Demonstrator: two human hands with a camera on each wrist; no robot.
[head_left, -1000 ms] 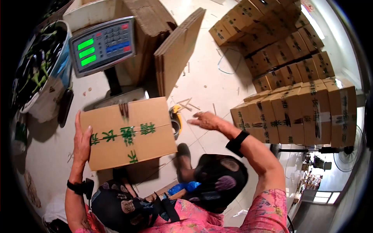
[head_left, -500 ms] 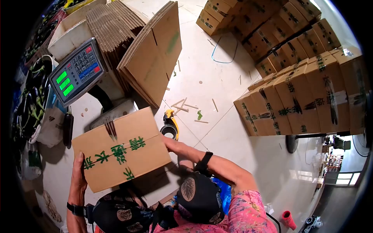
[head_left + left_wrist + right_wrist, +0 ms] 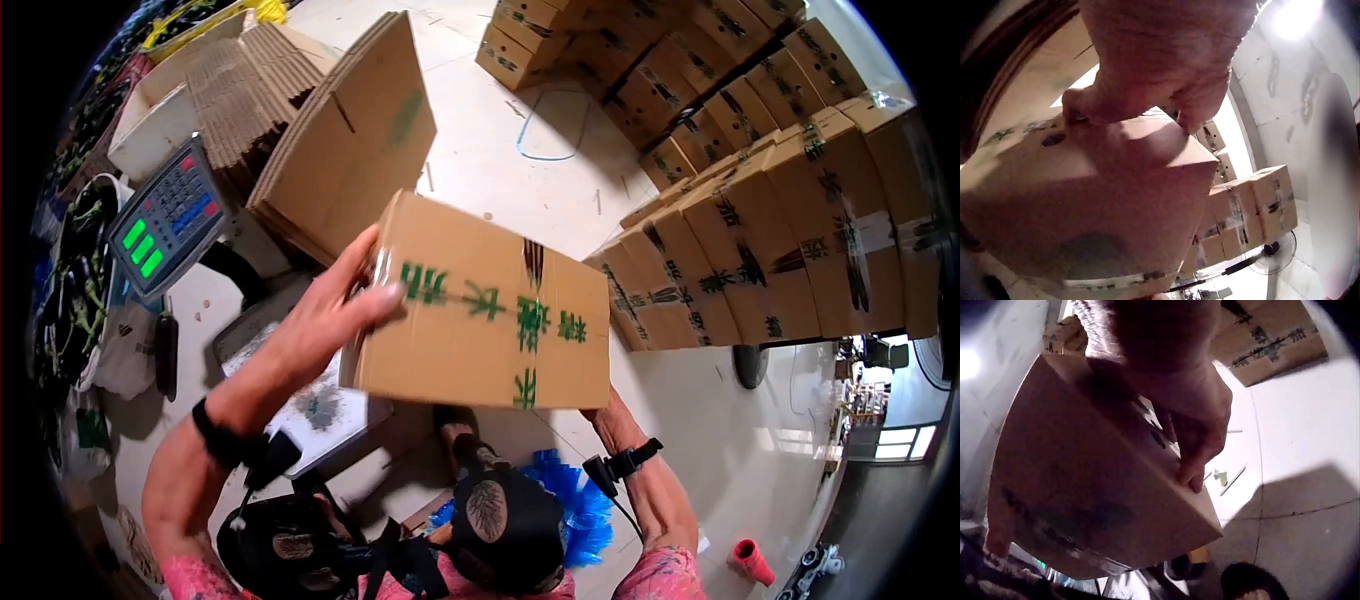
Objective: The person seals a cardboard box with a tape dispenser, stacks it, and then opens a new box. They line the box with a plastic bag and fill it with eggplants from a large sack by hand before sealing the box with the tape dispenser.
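Note:
A closed cardboard box (image 3: 480, 310) with green printed characters is held up between both hands, tilted, in front of the body. The left hand (image 3: 335, 305) grips its left end, thumb on the printed face. At the box's lower right corner is the right hand (image 3: 612, 415), partly hidden behind it. In the left wrist view the left hand (image 3: 1147, 69) curls over an edge of the box (image 3: 1097, 200). The right wrist view has the right hand (image 3: 1179, 406) with fingers bent over the box's edge (image 3: 1085, 469).
A scale platform (image 3: 325, 415) with its lit display (image 3: 165, 220) stands at the left, near eggplants (image 3: 80, 290). Flattened cartons (image 3: 350, 140) lean behind. Stacked printed boxes (image 3: 770, 240) line the right. A blue plastic bag (image 3: 585, 515) lies by the legs.
The box has moved right, off the scale platform, and tilted. The right hand went from reaching in the air to holding the box's right end; the left hand moved right with the box.

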